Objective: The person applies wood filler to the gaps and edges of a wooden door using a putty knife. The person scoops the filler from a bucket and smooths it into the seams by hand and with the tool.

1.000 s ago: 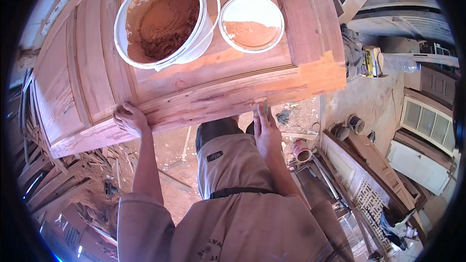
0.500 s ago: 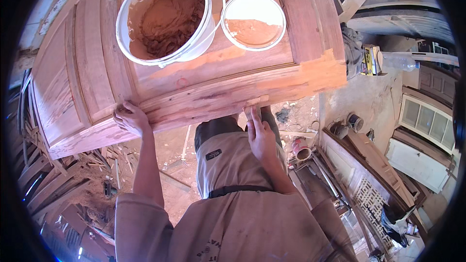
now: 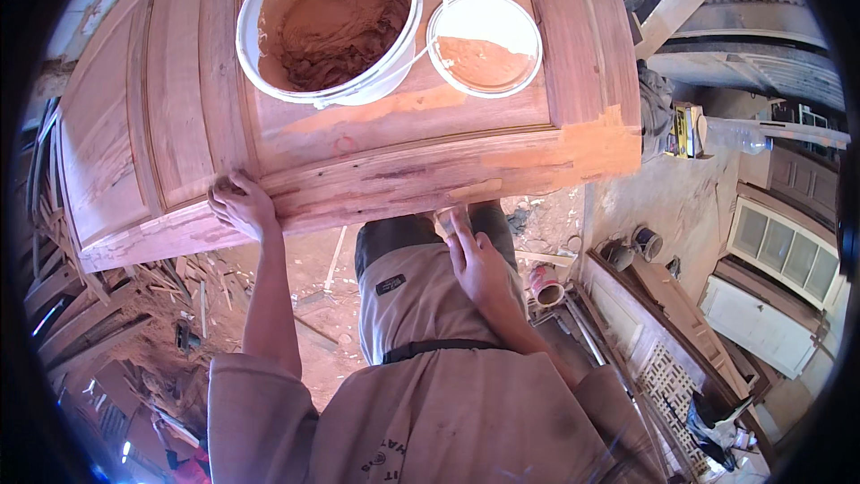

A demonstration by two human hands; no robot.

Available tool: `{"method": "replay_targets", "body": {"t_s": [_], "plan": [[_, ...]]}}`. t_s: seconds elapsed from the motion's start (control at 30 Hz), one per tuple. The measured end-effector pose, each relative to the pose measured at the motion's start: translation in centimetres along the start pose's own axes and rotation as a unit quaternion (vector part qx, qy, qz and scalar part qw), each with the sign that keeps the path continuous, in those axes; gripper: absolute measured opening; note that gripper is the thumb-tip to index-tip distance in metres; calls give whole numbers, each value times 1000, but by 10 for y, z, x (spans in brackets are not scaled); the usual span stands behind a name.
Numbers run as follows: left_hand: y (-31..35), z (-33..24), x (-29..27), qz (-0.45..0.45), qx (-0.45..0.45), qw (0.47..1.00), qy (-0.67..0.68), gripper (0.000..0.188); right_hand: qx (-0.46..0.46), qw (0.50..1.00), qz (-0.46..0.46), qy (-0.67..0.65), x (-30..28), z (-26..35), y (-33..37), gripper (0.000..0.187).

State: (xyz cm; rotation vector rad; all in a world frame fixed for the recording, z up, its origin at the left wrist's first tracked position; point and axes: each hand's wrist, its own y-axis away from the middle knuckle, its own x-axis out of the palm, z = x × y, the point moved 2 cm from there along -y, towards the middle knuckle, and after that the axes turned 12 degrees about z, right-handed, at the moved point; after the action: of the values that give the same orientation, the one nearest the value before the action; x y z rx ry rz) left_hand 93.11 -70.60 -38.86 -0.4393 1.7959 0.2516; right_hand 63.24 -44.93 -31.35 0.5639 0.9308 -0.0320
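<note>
A panelled wooden door lies in front of me, its near edge partly covered with orange filler. My left hand is closed on that edge at the left, fingers bent over the top. Just below the edge, right of the middle, my right hand is closed round a putty knife; its handle is hidden in the fingers. A small fresh patch of filler lies on the edge just above it. On the door stand a white bucket of reddish-brown filler and a round white lid smeared with filler.
Wood offcuts are heaped at the left. On the floor at the right lies a pinkish can, near leaning boards and a patterned panel. A white-framed window and a plastic bottle are farther right.
My right hand has drawn the putty knife down and slightly left, off the door's edge, leaving filler there. My left hand keeps its place on the edge. The view has shifted slightly.
</note>
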Motion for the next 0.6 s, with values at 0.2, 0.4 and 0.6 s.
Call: {"method": "replay_targets", "body": {"t_s": [0.2,0.4,0.6], "plan": [[0,1,-1,7,11,1000,-2,64,-129,980,92,123,-50,10,-41,42],[-1,6,3,12,10,1000,8,67,-132,943,229,200,-86,-11,-59,40],[-1,7,4,-18,20,1000,-2,68,-68,947,227,216,-107,-45,-57,34]]}}
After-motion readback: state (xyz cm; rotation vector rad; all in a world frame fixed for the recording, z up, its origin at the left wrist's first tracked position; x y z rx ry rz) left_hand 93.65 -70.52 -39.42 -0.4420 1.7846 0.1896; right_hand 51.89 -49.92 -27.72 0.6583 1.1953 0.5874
